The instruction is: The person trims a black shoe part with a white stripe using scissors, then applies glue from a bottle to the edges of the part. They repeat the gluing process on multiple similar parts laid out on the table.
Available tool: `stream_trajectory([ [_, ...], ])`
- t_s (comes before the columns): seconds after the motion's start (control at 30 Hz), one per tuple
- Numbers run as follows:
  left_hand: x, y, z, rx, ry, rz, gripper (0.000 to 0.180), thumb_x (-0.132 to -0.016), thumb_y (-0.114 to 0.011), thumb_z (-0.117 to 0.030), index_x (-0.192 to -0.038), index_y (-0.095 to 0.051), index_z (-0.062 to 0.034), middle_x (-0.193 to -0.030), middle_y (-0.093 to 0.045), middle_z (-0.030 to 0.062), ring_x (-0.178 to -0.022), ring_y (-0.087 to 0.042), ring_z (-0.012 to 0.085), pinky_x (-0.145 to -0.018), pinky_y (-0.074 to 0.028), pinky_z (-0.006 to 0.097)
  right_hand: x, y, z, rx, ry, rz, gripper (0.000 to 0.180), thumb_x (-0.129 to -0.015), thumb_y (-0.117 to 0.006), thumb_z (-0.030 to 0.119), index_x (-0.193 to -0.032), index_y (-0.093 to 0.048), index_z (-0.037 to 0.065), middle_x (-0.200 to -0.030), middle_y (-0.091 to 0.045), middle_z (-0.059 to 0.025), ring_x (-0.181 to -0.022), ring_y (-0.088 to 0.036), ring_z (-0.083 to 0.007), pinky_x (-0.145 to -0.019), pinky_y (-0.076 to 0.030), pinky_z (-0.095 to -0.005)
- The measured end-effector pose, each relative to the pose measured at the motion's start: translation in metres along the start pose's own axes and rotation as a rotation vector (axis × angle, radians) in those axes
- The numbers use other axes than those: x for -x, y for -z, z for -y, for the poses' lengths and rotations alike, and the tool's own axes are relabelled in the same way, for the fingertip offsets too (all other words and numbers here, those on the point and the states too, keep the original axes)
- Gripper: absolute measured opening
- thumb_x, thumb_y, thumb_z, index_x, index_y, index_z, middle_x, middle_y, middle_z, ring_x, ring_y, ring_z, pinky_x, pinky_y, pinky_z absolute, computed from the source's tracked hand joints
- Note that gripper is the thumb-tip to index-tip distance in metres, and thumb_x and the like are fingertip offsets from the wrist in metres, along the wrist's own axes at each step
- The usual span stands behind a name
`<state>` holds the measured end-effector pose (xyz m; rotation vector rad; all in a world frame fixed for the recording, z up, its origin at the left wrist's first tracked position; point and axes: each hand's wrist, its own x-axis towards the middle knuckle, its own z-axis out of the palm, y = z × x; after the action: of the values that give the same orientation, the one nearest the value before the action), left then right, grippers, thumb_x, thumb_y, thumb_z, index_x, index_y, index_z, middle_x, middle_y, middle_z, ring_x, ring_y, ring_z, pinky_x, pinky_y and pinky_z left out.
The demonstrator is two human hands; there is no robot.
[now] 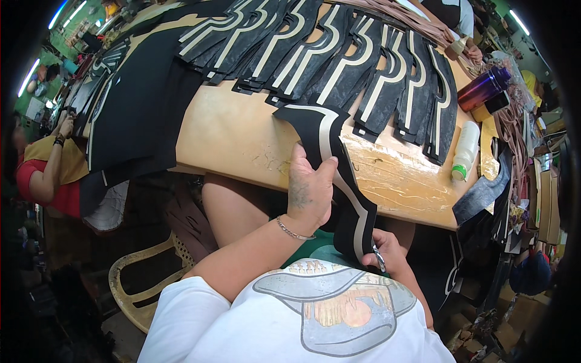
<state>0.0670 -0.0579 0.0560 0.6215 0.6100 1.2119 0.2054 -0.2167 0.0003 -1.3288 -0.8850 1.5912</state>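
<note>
A long curved black piece of sheet material (349,175) with a cream strip along it runs from the table down toward my lap. My left hand (311,187) grips its left edge, with the thumb on top and the fingers mostly hidden beneath. Lower down, my right hand (390,251) is closed on the near end of the same piece. A shiny curved metal tool (379,258) shows at the right fingers; its kind is hard to make out. The far end of the piece lies near the stacked pieces on the wooden table (236,130).
Several stacks of black pieces with cream strips (345,54) fan across the table's far side. A large black sheet (142,103) overhangs at left. A white bottle with green cap (466,148) and purple bottle (484,88) are at right. A chair (142,266) and co-workers sit nearby.
</note>
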Motion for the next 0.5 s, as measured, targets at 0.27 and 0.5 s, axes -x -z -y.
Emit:
stream_trajectory([
  [0.27,0.0,0.0,0.0,0.022,0.052,-0.007,0.038,-0.077,-0.044,0.01,-0.112,-0.037,-0.0025,-0.107,-0.049,0.0094,-0.096,-0.05,0.0141,-0.084,-0.04,0.026,0.0,0.0,-0.006,-0.013,0.015,-0.008,0.039,-0.057,-0.081,0.024,-0.073,-0.052,0.003,-0.067,-0.049,0.0055,-0.062,-0.042,-0.0025,-0.054,-0.035,-0.0185],
  [0.5,-0.002,0.003,0.002,0.054,0.068,-0.007,0.04,-0.076,-0.046,0.01,-0.113,-0.039,-0.0033,-0.109,-0.049,0.0077,-0.099,-0.049,0.0146,-0.088,-0.037,0.029,0.002,-0.003,0.004,-0.02,-0.025,0.003,0.034,-0.06,-0.079,0.02,-0.072,-0.052,0.003,-0.063,-0.051,0.0034,-0.056,-0.044,-0.0034,-0.049,-0.035,-0.0188],
])
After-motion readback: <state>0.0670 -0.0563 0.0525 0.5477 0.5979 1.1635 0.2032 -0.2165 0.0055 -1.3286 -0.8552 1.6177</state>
